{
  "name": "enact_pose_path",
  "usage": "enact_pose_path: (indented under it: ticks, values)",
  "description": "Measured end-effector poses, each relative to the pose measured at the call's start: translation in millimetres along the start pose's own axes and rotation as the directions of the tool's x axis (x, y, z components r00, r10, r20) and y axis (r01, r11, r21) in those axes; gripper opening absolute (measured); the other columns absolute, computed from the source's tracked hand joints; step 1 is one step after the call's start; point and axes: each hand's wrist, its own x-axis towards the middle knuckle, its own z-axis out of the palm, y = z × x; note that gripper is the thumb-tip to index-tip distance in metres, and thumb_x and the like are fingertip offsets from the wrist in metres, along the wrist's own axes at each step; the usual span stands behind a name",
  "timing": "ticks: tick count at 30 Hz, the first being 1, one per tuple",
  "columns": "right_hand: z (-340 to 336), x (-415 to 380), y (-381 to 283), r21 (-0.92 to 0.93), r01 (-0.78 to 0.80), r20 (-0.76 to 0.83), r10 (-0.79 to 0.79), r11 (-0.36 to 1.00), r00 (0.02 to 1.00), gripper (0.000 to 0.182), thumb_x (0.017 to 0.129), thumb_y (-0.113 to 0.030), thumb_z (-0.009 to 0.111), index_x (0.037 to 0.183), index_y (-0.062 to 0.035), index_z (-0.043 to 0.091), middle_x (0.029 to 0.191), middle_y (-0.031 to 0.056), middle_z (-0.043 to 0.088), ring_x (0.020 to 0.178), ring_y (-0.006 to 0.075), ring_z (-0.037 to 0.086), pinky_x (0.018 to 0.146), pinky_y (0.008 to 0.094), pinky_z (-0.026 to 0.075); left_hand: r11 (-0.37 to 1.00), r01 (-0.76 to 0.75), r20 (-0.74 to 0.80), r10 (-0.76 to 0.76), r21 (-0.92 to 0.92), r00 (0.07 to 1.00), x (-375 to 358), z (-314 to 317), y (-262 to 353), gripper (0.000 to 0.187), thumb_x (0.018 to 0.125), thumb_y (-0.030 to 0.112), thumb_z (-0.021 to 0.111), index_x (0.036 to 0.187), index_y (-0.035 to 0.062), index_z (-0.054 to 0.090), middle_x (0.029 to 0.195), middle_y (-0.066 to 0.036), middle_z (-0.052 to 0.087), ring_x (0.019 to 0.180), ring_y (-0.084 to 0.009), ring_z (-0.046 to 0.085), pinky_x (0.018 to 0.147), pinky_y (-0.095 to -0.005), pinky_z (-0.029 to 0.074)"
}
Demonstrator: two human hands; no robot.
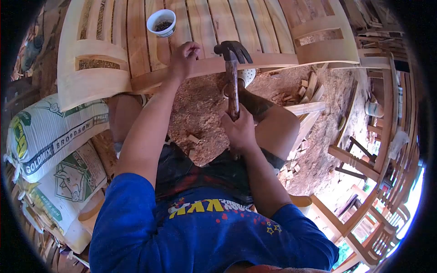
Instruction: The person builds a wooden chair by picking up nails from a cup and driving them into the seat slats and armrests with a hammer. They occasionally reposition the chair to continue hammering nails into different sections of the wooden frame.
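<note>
My right hand (240,129) is wrapped round the handle of a claw hammer (232,88). The hammer stands nearly upright in the view, its dark head overlapping the front rail of a slatted wooden seat (202,22). Over that same rail, left of the hammer head, is my left hand (185,53). Its fingers are curled together in a pinch, and I cannot tell what is between them. A white plastic cup (161,22) with small dark pieces in it sits on the slats beyond my left hand.
Curved wooden side panels (93,75) flank the seat. Stacked printed sacks (59,136) lie at the left. Wood shavings and offcuts (309,91) cover the ground between and beside my legs. Wooden frames (364,168) stand along the right.
</note>
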Motion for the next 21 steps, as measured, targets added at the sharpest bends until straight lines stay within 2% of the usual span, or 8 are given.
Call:
enact_pose_path:
  ticks: [1,2,4,5,7,17,19,21]
  values:
    - [0,0,3,-0.004,0.029,0.011,-0.029,1.0,1.0,0.025,0.093,-0.019,0.07,0.101,0.0024,0.06,0.074,0.0123,0.063,0.067,0.0214,0.062,0.065,0.0389,0.051,0.993,0.086,0.055,-0.082,-0.081,0.995,1,-4,1,0.015,0.1,0.018,0.066,0.107,0.0058,0.069,0.09,-0.008,0.074,0.087,-0.021,0.072,0.08,-0.0356,0.055]
    - [1,1,5,-0.005,0.04,0.005,-0.04,0.999,0.999,0.025,0.093,-0.019,0.071,0.101,0.0024,0.061,0.074,0.0124,0.063,0.067,0.0213,0.063,0.065,0.039,0.051,0.972,0.175,0.114,-0.158,-0.155,0.981,3,-7,3,0.015,0.099,0.018,0.066,0.106,0.0055,0.069,0.089,-0.007,0.073,0.086,-0.0181,0.071,0.08,-0.0339,0.054]
    - [2,1,5,-0.009,0.06,-0.009,-0.06,0.998,0.998,0.026,0.092,-0.02,0.072,0.1,0.0025,0.061,0.074,0.0127,0.064,0.068,0.0211,0.064,0.065,0.0392,0.051,0.976,0.146,0.126,-0.126,-0.163,0.984,3,-9,5,0.014,0.099,0.017,0.066,0.106,0.0049,0.069,0.088,-0.005,0.072,0.084,-0.0141,0.068,0.079,-0.0316,0.053]
    - [3,1,6,0.008,0.056,-0.003,-0.056,0.998,0.998,0.023,0.092,-0.019,0.072,0.099,0.001,0.061,0.073,0.0088,0.062,0.067,0.0174,0.06,0.064,0.0365,0.049,0.977,0.131,0.133,-0.109,-0.168,0.985,3,-9,7,0.014,0.099,0.017,0.067,0.106,0.0047,0.069,0.088,-0.004,0.072,0.083,-0.0121,0.067,0.079,-0.0304,0.053]
    - [5,1,7,0.038,0.046,0.009,-0.047,0.998,0.999,0.019,0.093,-0.017,0.073,0.097,-0.0019,0.062,0.072,0.0009,0.058,0.066,0.01,0.051,0.062,0.0311,0.045,0.982,0.133,0.141,-0.114,-0.132,0.983,3,-7,4,0.014,0.099,0.017,0.067,0.106,0.0049,0.069,0.089,-0.005,0.073,0.084,-0.0142,0.069,0.079,-0.0316,0.053]
    - [3,-1,-2,0.041,0.044,0.016,-0.045,0.998,0.999,0.017,0.094,-0.014,0.072,0.098,-0.002,0.061,0.074,-0.0008,0.057,0.067,0.0075,0.051,0.061,0.0283,0.045,0.993,0.018,0.14,-0.034,0.118,0.99,2,-9,10,0.016,0.098,0.022,0.068,0.107,0.0095,0.071,0.092,-0.009,0.077,0.086,-0.0248,0.074,0.079,-0.0366,0.055]
    - [2,0,-8,0.012,0.036,0.012,-0.036,0.999,0.999,0.016,0.094,-0.014,0.072,0.098,-0.0019,0.061,0.074,-0.0016,0.057,0.066,0.0069,0.051,0.061,0.0274,0.044,0.985,0.086,0.165,-0.11,0.148,0.98,0,-10,16,0.019,0.1,0.022,0.066,0.11,0.0051,0.068,0.095,-0.008,0.075,0.091,-0.0189,0.071,0.085,-0.0348,0.054]
    - [0,1,-13,0.083,0.112,0.017,-0.114,0.99,0.993,0.016,0.094,-0.013,0.071,0.1,-0.0015,0.062,0.074,-0.0024,0.057,0.066,0.0059,0.051,0.06,0.0265,0.044,0.98,0.118,0.178,-0.146,0.16,0.973,-1,-9,17,0.021,0.102,0.022,0.066,0.112,0.0033,0.067,0.096,-0.007,0.074,0.094,-0.0158,0.07,0.087,-0.0342,0.053]
